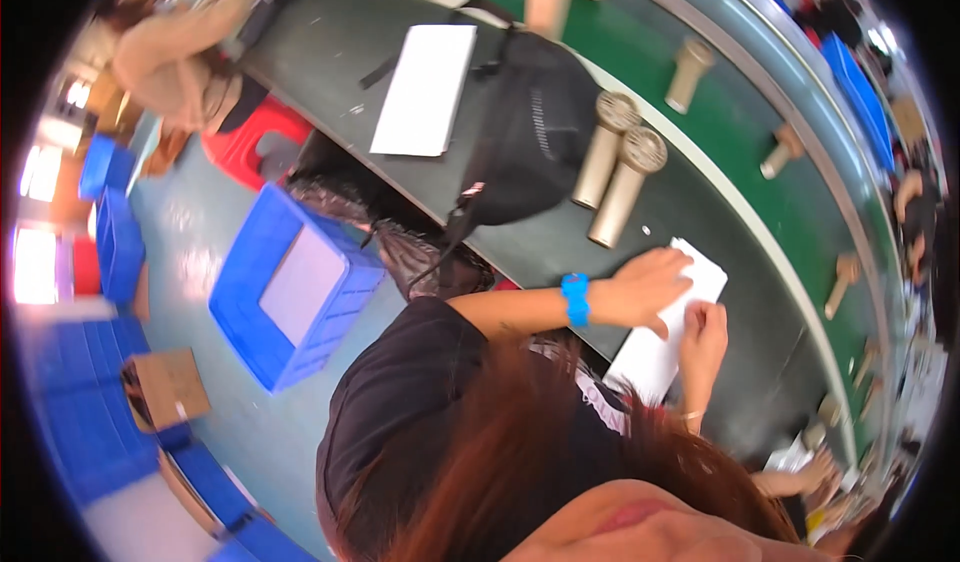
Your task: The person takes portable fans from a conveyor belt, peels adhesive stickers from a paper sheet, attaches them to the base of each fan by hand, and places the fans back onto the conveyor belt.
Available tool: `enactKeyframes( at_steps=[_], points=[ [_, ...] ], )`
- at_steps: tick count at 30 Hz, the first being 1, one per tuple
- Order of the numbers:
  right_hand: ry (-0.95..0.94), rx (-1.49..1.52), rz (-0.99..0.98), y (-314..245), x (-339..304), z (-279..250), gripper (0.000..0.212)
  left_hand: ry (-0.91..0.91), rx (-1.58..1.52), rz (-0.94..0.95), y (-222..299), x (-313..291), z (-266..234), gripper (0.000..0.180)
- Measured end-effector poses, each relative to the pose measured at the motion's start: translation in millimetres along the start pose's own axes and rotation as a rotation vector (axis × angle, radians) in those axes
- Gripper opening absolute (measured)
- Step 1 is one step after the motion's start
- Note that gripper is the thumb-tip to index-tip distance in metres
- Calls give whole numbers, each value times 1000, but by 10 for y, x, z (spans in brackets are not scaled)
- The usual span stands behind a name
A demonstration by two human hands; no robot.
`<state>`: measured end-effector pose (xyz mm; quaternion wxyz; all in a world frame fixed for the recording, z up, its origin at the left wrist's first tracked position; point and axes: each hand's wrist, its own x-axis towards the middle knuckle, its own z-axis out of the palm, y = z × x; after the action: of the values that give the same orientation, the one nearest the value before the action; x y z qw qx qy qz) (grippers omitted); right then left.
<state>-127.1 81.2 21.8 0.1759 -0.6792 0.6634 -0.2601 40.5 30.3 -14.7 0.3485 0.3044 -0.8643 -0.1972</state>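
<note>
Head view: flat white paper, left hand spread atop; right hand curled, grip unclear. Blue bin, pale panel inside.

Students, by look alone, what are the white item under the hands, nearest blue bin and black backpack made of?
White item: probably paper or card; matte, with flat plain faces.
Blue bin: likely moulded plastic, semi-gloss, with ribbed walls.
Black backpack: seemingly fabric, dull, with slack folds and straps.

1 downward fisheye view from head height
</note>
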Motion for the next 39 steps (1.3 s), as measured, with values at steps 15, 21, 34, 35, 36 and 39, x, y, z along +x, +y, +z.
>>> enactKeyframes(
  at_steps=[15,21,34,35,36,39],
  points=[
    [332,217,-46,1161,945,-907,28,25,-57,-44,-27,26,-50,74],
    [570,-407,-125,2551,1805,-1677,78,-44,-146,-39,-16,104,-27,75],
    [723,-139,394,2757,1712,-1304,91,-160,-90,-123,100,201,-101,70],
    [731,-139,410,2774,1659,-1302,91,-153,-78,-127,107,206,-102,71],
    [803,-148,302,2679,1666,-1283,85,-140,-65,-134,106,210,-105,71],
    [915,-72,123,2172,1659,-1309,74,-147,-50,-138,112,209,-115,71]
  ],
)
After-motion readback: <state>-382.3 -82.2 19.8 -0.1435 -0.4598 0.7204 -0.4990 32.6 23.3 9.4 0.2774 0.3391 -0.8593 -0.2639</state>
